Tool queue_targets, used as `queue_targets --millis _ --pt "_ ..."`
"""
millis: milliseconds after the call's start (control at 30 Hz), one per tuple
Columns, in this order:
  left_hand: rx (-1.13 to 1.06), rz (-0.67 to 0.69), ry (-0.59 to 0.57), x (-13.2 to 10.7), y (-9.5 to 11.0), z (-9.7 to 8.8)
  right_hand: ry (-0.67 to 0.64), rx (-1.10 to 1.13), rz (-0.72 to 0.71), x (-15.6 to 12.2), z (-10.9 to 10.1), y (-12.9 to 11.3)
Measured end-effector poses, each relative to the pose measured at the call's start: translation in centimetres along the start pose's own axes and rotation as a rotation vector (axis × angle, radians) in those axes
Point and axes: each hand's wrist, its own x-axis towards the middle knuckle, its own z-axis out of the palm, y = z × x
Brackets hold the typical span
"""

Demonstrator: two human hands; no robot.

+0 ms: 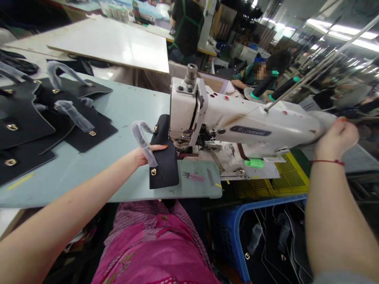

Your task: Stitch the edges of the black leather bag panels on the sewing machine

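My left hand (148,155) grips a black leather bag panel (165,167) at its left edge, thumb on top and the other fingers mostly hidden. Plastic wrap covers the panel's curved handle (141,136), which is fixed by gold-coloured fittings. The panel's right edge lies beside the needle area of a white sewing machine (231,118); exact contact there is hidden. At the machine's far right end, my right hand (337,136) is closed over the handwheel (321,118), with some fingers out of sight. Pink-handled thread snips (193,176) lie on the table just right of the panel.
Several more black panels (85,136) with wrapped handles lie on the pale table (118,102) at left. A blue basket (237,221) holding similar panels stands below right, near a yellow crate (291,173). Thread cones (262,87) stand behind the machine. Two people (188,29) are farther back.
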Motion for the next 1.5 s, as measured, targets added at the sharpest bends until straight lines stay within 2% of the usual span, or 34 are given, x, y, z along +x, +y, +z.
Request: queue_targets --millis 67,133,233,300,367,433,467,500,533,567,600,633,700,833,900,967,1167,1500 --pt "-0.002 0.001 -0.008 0.1 -0.1 -0.1 0.020 0.124 0.166 -3.2 -0.3 1.2" --pt "-0.003 0.008 -0.022 0.1 -0.1 -0.1 0.046 0.184 0.268 -5.3 -0.5 1.6" --pt "-0.011 0.032 -0.045 -0.1 -0.2 0.0 0.047 0.207 0.307 -5.7 -0.6 1.5" --pt "-0.023 0.061 -0.041 -0.3 -0.5 0.1 0.027 0.231 0.312 -5.5 -1.4 0.8" --pt "-0.038 0.092 -0.025 -0.5 -1.2 0.3 0.055 0.269 0.260 -6.7 -3.4 -1.3" --pt "-0.077 0.161 0.011 -0.8 -2.6 0.6 0.213 0.344 0.058 -10.3 -6.5 -5.0" --pt "-0.113 0.215 0.043 -1.0 -3.5 0.9 0.229 0.421 -0.014 -12.9 -8.3 -7.4" --pt "-0.154 0.275 0.081 -1.1 -4.6 1.3 0.117 0.518 -0.045 -15.8 -10.0 -10.0" --pt "-0.191 0.331 0.122 -1.2 -5.7 1.9 -0.130 0.624 -0.102 -18.7 -11.5 -12.6" --pt "-0.227 0.378 0.163 -1.3 -6.7 2.5 -0.478 0.709 -0.199 -21.4 -12.7 -15.2" --pt "-0.259 0.413 0.196 -1.4 -7.7 3.2 -0.766 0.779 -0.266 -23.8 -13.6 -17.7" --pt "-0.290 0.436 0.220 -1.5 -8.5 3.9 -0.958 0.824 -0.288 -25.6 -14.0 -19.8" --pt "-0.354 0.459 0.242 -1.5 -9.7 5.1 -1.156 0.782 -0.298 -27.4 -13.8 -23.4" --pt "-0.417 0.445 0.265 -1.5 -10.2 6.1 -1.263 0.477 -0.334 -26.6 -11.7 -27.5" --pt "-0.420 0.452 0.277 -1.3 -10.2 5.9 -1.315 0.458 -0.354 -26.1 -11.0 -28.6" --pt "-0.419 0.452 0.275 -1.1 -10.1 5.7 -1.360 0.529 -0.349 -26.2 -10.6 -29.3" --pt "-0.427 0.446 0.249 -0.8 -10.1 5.5 -1.353 0.630 -0.314 -27.6 -10.2 -29.1" --pt "-0.478 0.533 0.313 -1.1 -10.0 6.6 -1.392 0.653 -0.262 -27.5 -9.9 -28.9"
